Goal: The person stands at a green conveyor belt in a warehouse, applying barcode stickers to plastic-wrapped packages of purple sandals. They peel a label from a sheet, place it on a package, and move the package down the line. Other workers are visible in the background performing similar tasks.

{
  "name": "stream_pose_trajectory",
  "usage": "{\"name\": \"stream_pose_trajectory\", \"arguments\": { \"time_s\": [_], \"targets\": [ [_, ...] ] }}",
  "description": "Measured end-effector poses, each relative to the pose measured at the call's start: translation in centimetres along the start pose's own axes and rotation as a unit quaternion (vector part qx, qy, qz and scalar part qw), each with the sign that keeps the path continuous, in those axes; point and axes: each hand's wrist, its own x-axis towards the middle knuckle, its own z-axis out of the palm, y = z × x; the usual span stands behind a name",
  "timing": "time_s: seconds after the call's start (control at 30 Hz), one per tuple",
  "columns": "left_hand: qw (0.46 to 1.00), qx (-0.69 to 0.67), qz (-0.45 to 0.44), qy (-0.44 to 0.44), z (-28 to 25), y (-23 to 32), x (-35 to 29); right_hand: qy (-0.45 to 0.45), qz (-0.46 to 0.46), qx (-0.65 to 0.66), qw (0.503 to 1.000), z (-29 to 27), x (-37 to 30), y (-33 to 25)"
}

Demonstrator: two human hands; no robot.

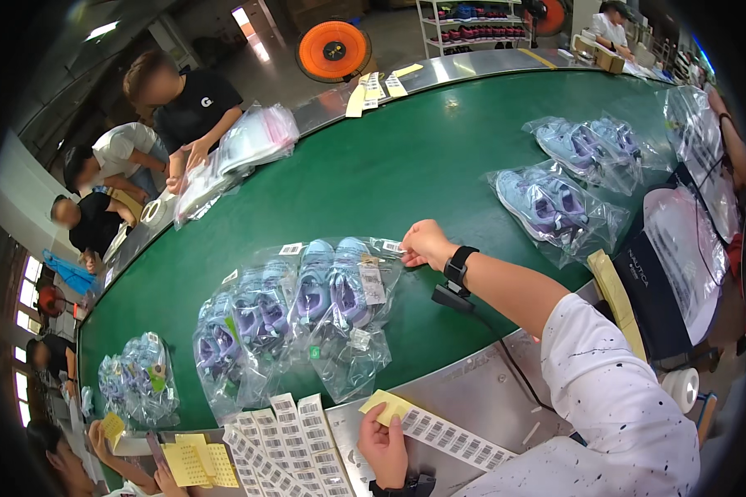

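My left hand (383,446) is closed at the near metal edge, its thumb and fingers gripping a strip of barcode labels (460,439) by its yellow backing end. Further forward, my right hand (428,246) pinches at a small white barcode sticker (393,246) on the upper right corner of a clear plastic bag. Inside that bag lies a pair of light blue and purple sneakers (348,290). Left of it are more bagged sneakers (261,306), some with a white sticker near the top. Several barcode label strips (294,443) lie fanned below the bags.
The green belt (373,174) carries more bagged shoes at right (547,203) and near left (141,373). A person in black (195,99) handles plastic bags (244,153) across the belt. A hand (112,447) holds yellow sheets at near left. A black cable (514,364) runs from my right wrist.
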Motion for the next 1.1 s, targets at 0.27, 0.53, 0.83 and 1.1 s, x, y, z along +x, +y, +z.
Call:
{"name": "stream_pose_trajectory", "arguments": {
  "time_s": [0.27, 0.53, 0.83, 1.1],
  "targets": [
    [0.994, 0.098, -0.017, -0.034, -2.2, -1.9, 0.7, -0.009, -0.112, -0.030, 0.993, 0.8, -5.0, 0.6],
    [0.998, 0.020, 0.016, -0.053, -3.2, -1.4, -0.5, -0.173, -0.097, -0.021, 0.980, 13.3, -11.2, 4.8],
    [0.984, 0.174, 0.010, -0.034, -2.3, -0.5, 1.5, -0.272, -0.261, -0.199, 0.904, 7.5, -6.0, -5.5],
    [0.998, -0.059, -0.002, -0.026, -0.1, -0.1, 0.4, 0.138, -0.234, -0.411, 0.870, -24.1, -3.4, -11.6]
  ]
}}
